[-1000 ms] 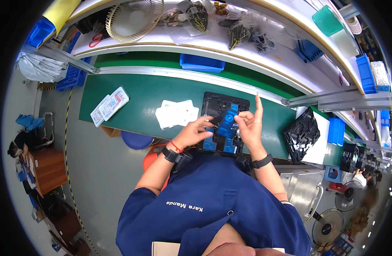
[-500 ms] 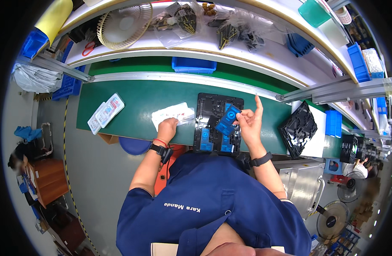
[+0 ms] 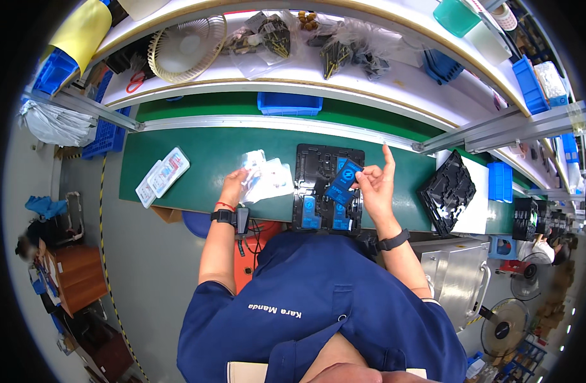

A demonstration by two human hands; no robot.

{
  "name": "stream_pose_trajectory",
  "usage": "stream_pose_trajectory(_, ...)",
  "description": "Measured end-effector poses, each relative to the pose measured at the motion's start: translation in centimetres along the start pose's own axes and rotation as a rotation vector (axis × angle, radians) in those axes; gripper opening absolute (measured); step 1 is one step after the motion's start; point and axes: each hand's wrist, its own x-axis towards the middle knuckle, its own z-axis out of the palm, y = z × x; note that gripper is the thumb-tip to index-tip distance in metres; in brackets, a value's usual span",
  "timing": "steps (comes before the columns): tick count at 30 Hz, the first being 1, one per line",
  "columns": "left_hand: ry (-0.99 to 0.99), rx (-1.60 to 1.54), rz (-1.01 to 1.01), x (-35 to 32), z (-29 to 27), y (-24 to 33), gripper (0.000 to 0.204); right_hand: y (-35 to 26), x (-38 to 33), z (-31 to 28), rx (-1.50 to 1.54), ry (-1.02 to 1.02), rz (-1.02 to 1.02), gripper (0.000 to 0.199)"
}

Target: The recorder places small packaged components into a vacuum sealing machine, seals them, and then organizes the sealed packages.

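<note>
My right hand (image 3: 377, 188) pinches a flat blue-and-black phone battery (image 3: 344, 184) between thumb and fingers, with the index finger pointing up. The battery hangs tilted over a black moulded tray (image 3: 311, 167). Several similar blue batteries (image 3: 311, 209) lie in the tray's near pockets. To its left, my left hand (image 3: 231, 189) grips the edge of a clear-and-white plastic packet (image 3: 251, 182). More such packets (image 3: 277, 179) overlap beside it on the green bench. My fingertips partly cover the gripped edge.
Two white packs (image 3: 170, 171) lie at the bench's left end. A second black tray (image 3: 447, 195) rests tilted at the right on a white sheet. Behind stands a blue bin (image 3: 289, 104) beneath a shelf holding bagged parts and a round basket (image 3: 187, 51).
My left hand has moved left, drawing one packet away from the others, which now lie fanned out. My right hand keeps the battery over the tray, almost unmoved.
</note>
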Motion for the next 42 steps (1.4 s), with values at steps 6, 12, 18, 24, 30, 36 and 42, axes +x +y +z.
stream_pose_trajectory(6,-0.058,0.192,0.337,-4.7,4.2,6.4,0.011,-2.3,0.2,0.5,0.054,-0.016,-0.151,0.08)
stream_pose_trajectory(12,-0.119,0.729,0.729,-9.5,11.1,7.8,0.015,-3.8,0.7,2.5,-0.154,-0.061,-0.428,0.076)
stream_pose_trajectory(18,-0.387,0.68,0.621,-10.3,13.2,7.1,0.017,-3.3,-0.1,2.7,0.061,-0.079,-0.273,0.073)
stream_pose_trajectory(24,-0.708,0.192,0.231,-10.4,14.2,7.6,0.036,-3.0,-0.5,2.0,-0.211,-0.162,-0.413,0.074)
stream_pose_trajectory(30,-0.763,-0.443,0.164,-9.6,16.0,7.2,0.045,-5.0,-2.4,0.2,-0.518,0.021,-0.557,0.054)
stream_pose_trajectory(36,-0.631,-0.812,0.025,-9.2,17.0,7.5,0.05,-1.9,-4.0,0.7,-0.622,-0.083,-0.306,0.014)
stream_pose_trajectory(42,-0.594,-0.838,0.055,-9.5,18.1,7.2,0.049,-0.7,-3.3,1.1,-0.724,-0.013,-0.358,0.016)
